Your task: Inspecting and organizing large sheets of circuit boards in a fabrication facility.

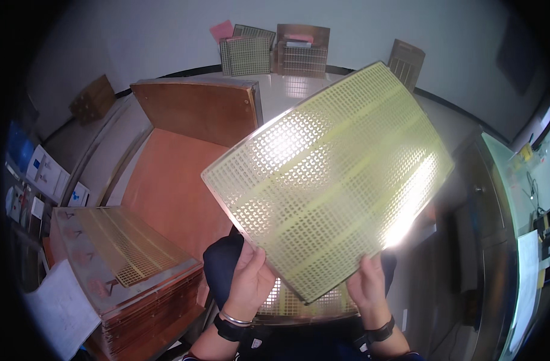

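Observation:
A large yellow-green circuit board panel (pixel 341 186), covered in rows of small holes, is tilted in front of me and glares where it catches light. My left hand (pixel 251 283) grips its near left edge, thumb on the upper face. On its near right edge my right hand (pixel 370 286) is closed the same way; the fingers beneath are hidden. Under it, across my lap, lies another similar panel (pixel 273 304), mostly covered. To the left, a narrower perforated panel (pixel 139 240) rests on top of a stack of copper-coloured sheets (pixel 160 313).
Beyond the stack is a copper-coloured surface (pixel 172 180) with an upright brown board (pixel 196 111) behind it. Perforated panels (pixel 246 55) lean against the far wall. A glass-topped desk (pixel 506 186) with papers and cables stands at right; a white sheet (pixel 61 307) hangs at left.

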Demonstrator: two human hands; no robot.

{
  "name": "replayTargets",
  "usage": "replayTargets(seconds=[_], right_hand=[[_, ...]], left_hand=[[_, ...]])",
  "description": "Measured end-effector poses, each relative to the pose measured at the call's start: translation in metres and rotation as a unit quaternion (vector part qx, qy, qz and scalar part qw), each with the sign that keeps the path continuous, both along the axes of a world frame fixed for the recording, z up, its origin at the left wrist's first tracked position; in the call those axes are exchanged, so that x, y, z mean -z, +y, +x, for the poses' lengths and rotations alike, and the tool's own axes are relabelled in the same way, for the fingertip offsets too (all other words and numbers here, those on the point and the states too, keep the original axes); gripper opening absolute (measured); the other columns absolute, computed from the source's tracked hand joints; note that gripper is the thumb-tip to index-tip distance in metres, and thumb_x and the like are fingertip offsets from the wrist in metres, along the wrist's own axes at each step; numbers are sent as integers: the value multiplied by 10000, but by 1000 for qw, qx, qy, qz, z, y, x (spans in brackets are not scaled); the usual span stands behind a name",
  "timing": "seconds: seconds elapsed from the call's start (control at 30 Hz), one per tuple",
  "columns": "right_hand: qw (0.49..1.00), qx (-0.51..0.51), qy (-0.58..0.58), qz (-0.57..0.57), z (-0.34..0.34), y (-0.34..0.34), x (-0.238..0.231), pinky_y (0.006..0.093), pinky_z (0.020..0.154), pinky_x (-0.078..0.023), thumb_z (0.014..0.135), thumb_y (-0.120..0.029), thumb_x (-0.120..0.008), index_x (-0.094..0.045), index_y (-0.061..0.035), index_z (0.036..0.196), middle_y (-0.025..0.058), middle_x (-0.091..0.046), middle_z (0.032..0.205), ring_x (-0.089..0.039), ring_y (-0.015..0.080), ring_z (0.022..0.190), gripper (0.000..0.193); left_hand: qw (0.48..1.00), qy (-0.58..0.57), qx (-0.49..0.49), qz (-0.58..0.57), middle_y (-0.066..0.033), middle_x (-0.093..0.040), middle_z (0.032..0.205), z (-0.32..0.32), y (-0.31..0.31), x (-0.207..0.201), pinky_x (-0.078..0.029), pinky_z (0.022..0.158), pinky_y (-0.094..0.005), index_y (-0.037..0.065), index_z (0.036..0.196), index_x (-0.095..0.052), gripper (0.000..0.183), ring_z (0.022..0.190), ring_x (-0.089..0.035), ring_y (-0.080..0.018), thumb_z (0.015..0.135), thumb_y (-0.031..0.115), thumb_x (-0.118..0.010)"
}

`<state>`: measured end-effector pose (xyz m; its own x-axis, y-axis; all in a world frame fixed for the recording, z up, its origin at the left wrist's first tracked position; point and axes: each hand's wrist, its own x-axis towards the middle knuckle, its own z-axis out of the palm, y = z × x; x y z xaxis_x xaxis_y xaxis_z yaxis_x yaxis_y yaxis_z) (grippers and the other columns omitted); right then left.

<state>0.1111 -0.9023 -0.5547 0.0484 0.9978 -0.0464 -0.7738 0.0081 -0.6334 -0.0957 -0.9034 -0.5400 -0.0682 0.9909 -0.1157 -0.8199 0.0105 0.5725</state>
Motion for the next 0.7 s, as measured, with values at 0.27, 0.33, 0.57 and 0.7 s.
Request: replayTargets(seconds=[0.27, 0.33, 0.57, 0.7], right_hand=[[995, 61, 55, 57, 113, 18, 14, 376, 937, -466, 982, -239, -386, -405, -8, 1306, 156, -505, 1289, -535, 263, 1141, 398], [982, 165, 35, 81, 130, 18, -2, 382, 941, -464, 991, -261, -353, -385, -36, 1340, 176, -488, 1312, -533, 276, 1149, 417], [996, 78, -22, 33, 176, -6, -2, 256, 682, -520, 976, -258, -443, -413, 17, 1309, 201, -640, 960, -623, 185, 761, 433], [962, 101, -253, 30, 151, -14, -16, 235, 652, -509, 911, -192, -581, -506, 73, 1215, 140, -659, 891, -631, 153, 750, 410]], left_hand=[[999, 30, 2, 44, -78, -505, 1291, -52, 6, 16, -384, 1014, -352, 59, 1341, -391, 389, 1186, -481, -194, 956, 96, -435], [994, 82, -64, 18, -76, -537, 1237, -66, 7, 22, -388, 1000, -342, 41, 1266, -444, 314, 1136, -509, -186, 960, 108, -437], [967, 193, -163, -16, -102, -585, 1138, -105, -5, 29, -400, 955, -316, -13, 1154, -509, 243, 1061, -539, -175, 962, 126, -452], [963, 205, -171, -35, -114, -579, 1161, -112, -10, 24, -397, 955, -325, -24, 1143, -510, 237, 1064, -538, -181, 964, 109, -432]])
